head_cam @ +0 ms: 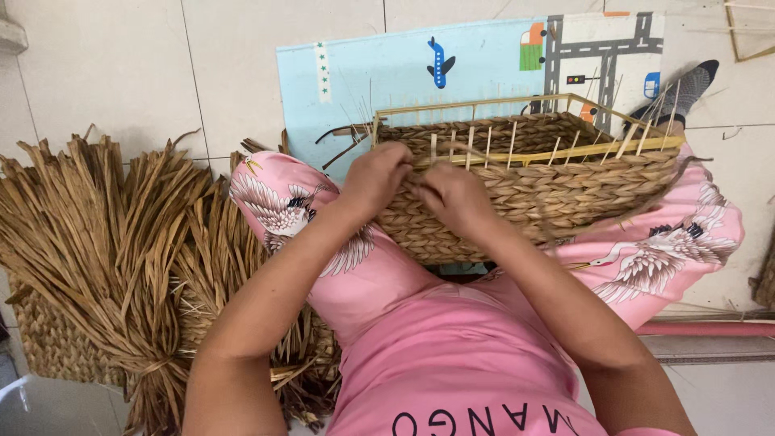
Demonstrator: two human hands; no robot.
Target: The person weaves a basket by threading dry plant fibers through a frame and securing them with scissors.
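Across your lap, resting on the pink patterned trousers (379, 274), lies one half-woven basket (549, 194) — its long axis runs left to right, and the bulk of it extends to the right of both hands. Your left hand (373, 179) and right hand (454, 196) sit side by side on the basket's near left end, at the top edge of the plaited wall, the left one nearer the corner. Both are curled closed, fingers pinched on the woven strand at the rim; what lies under the fingertips is hidden. One rectangular frame (517, 103) of pale sticks rises above the weave, with upright stakes — about a dozen — along the near side. One large bundle of dried rush (105, 242) lies on the floor to your left, well apart from the hands; one light-blue play mat (379, 73) lies beyond the basket.
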